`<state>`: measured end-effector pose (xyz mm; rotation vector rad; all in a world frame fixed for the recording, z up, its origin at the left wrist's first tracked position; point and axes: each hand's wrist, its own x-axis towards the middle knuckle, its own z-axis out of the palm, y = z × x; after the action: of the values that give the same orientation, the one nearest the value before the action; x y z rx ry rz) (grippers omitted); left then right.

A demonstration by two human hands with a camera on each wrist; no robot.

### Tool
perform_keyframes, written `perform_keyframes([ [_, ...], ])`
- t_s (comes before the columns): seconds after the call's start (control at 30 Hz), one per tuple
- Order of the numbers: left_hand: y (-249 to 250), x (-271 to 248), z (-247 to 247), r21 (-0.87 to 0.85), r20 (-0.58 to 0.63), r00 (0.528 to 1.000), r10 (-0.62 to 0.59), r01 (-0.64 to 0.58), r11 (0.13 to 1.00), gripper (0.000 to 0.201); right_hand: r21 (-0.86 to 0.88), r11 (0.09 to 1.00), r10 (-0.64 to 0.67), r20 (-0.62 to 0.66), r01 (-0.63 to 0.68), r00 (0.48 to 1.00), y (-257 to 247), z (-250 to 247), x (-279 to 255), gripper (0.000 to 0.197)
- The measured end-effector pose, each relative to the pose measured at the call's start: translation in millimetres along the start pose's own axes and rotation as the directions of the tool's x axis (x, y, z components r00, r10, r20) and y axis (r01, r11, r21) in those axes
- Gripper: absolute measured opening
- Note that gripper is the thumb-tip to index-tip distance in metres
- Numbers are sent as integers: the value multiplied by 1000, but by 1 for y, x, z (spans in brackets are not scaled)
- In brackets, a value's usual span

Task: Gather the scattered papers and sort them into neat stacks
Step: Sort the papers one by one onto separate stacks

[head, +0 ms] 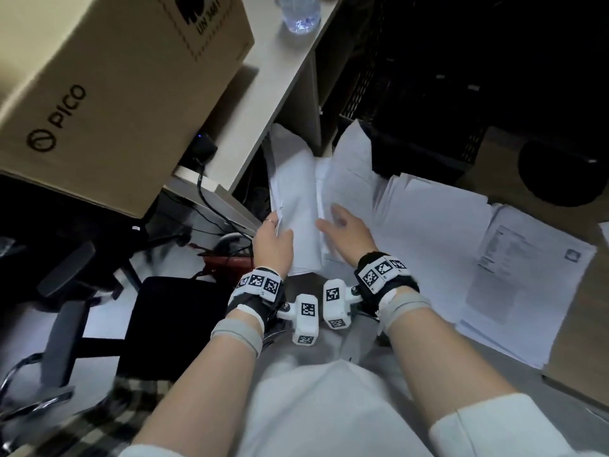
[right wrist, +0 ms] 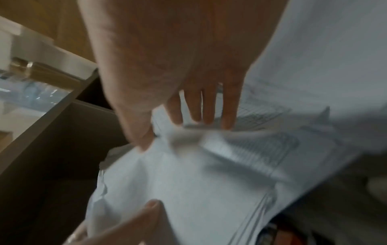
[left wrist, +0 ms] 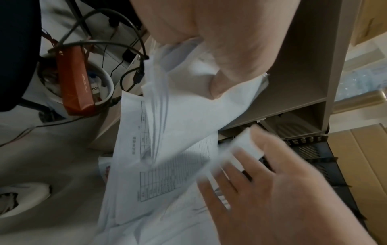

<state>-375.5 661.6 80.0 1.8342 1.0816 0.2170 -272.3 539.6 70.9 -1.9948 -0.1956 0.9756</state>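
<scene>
In the head view my left hand (head: pixel 276 229) grips a bundle of white papers (head: pixel 294 192) by its lower left edge and holds it raised on end. My right hand (head: pixel 329 219) is just beside it, with its thumb on a second lot of sheets (head: pixel 353 166) that stands tilted up; the fingers lie straight. The left wrist view shows the held bundle (left wrist: pixel 188 102) fanned at its edge, above printed table sheets (left wrist: pixel 159 179). In the blurred right wrist view my right hand (right wrist: pixel 180 131) pinches a sheet (right wrist: pixel 188 174) between thumb and fingers.
A spread stack of papers (head: pixel 431 225) and a printed page (head: pixel 527 268) lie on the floor to the right. A desk shelf unit (head: pixel 286 94) carries a PICO carton (head: pixel 108 77) and a water bottle (head: pixel 298 14). Cables, a red box (left wrist: pixel 75 82) and a chair base are at the left.
</scene>
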Motion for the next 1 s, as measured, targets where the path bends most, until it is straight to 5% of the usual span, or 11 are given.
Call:
perform_keyframes([
  [0.07, -5, 0, -5, 42, -36, 999, -12, 13, 999, 45, 128, 990, 33, 144, -52, 989, 0, 13, 8, 65],
  [0.27, -21, 4, -13, 125, -130, 992, 2, 14, 992, 49, -135, 953, 276, 14, -272, 961, 57, 15, 30, 71],
  [0.4, -22, 5, -11, 127, -140, 990, 33, -15, 992, 46, -46, 926, 375, -22, -376, 927, 89, 26, 40, 100],
  [0.73, 18, 7, 12, -139, -45, 996, 76, -82, 987, 42, 162, 959, 251, -107, -232, 962, 56, -15, 17, 67],
  [0.83, 43, -1, 38, -193, 51, 991, 127, -115, 974, 39, 337, 939, 107, -114, -62, 988, 42, -43, 3, 51],
  [1.0, 71, -25, 83, -332, 312, 944, 107, 3, 943, 29, 394, 913, -73, -99, 107, 992, 29, -85, -23, 64],
])
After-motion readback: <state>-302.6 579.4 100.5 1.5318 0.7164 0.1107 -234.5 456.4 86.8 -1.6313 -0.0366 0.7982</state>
